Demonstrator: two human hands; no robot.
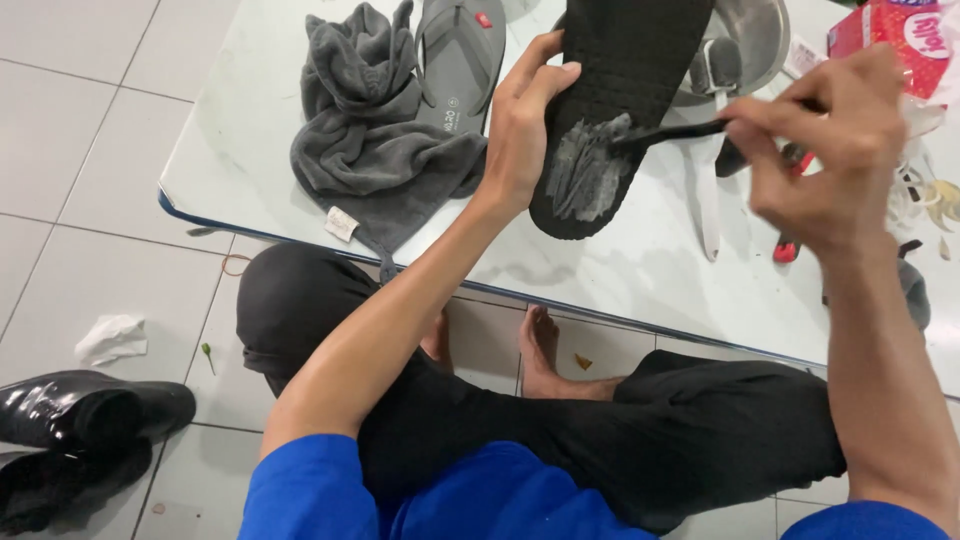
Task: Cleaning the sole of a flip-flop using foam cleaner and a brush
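Head view: the right hand (pixel 835 150) has its grip clenched on the handle of a dark brush (pixel 665 133), whose bristles touch a grey lather patch on the upturned sole of a black sandal (pixel 625 70). The left hand (pixel 522 125) grasps that sandal by its edge, thumb on the sole, holding it tilted with its heel end resting on the white counter (pixel 250 120). Just to the left of the black sandal lies a grey flip-flop (pixel 460 60), and beyond it a crumpled grey towel (pixel 375 130). Behind the black sandal stands a metal bowl (pixel 755 35). Well below and left of it, on the tiled floor, sits a shiny black shoe (pixel 85 405).
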